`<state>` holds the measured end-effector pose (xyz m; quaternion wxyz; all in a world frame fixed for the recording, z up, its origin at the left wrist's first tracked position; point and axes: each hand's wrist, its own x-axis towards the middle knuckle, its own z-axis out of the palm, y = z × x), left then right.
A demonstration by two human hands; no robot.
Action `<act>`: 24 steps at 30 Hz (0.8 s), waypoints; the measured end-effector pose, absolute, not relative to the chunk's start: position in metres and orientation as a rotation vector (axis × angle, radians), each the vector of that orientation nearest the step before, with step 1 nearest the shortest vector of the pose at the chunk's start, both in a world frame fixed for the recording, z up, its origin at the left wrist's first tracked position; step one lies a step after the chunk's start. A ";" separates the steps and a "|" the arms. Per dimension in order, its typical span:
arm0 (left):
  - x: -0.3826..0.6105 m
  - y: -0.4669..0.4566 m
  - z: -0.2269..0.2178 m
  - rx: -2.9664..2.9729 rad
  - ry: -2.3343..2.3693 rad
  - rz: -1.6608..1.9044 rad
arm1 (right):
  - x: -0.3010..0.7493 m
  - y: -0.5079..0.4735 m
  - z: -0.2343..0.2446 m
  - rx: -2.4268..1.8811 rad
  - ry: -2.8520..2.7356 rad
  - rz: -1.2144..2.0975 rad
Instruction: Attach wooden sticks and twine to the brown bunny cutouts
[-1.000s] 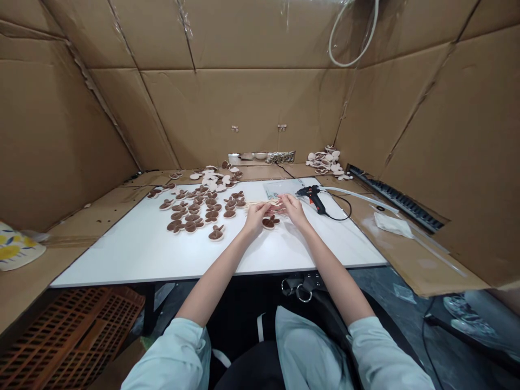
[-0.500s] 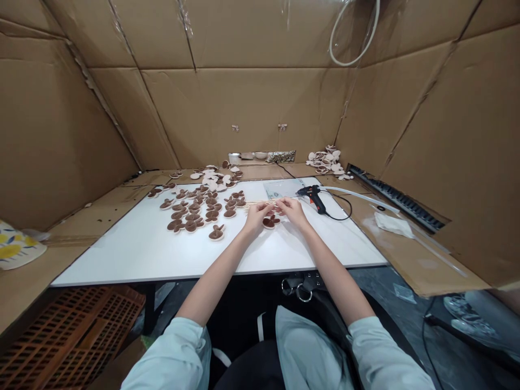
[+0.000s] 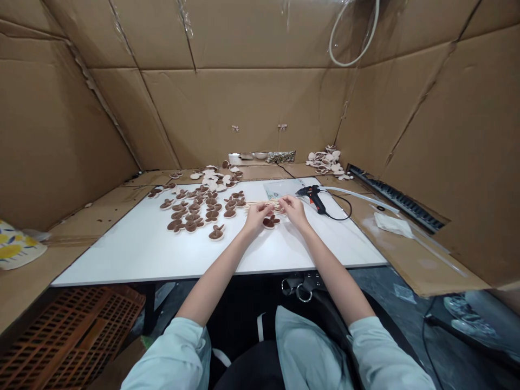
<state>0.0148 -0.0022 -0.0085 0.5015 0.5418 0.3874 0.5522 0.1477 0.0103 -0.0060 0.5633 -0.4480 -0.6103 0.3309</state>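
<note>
Over the white board [image 3: 142, 254], my left hand [image 3: 255, 216] is closed in a pinch, its fingertips pointing toward the other hand. My right hand [image 3: 293, 211] faces it a short gap away, with thumb and fingers pinched too. Whatever either hand holds is too small or hidden to make out. Several thin pale sticks [image 3: 266, 203] lie right behind and between the fingertips, partly covered by them. Just below the hands is a brown-topped, rabbit-shaped piece with a pale edge [image 3: 271, 221]. Many similar brown pieces [image 3: 194, 216] are spread to the left.
A black glue gun [image 3: 316, 198] with its cord lies right of my hands, beside a clear plastic bag [image 3: 284, 188]. Pale and brown pieces are heaped at the back left [image 3: 215, 177] and back right [image 3: 326, 160]. Cardboard walls [image 3: 252, 103] enclose the board; an orange crate [image 3: 73, 330] stands below left.
My right hand has shifted slightly to the right, widening the gap between the fingertips and showing more of the sticks. My left hand has hardly moved.
</note>
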 end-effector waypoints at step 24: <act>0.013 0.001 -0.012 1.350 0.951 1.346 | 0.150 0.011 -0.006 -1.063 -1.488 0.747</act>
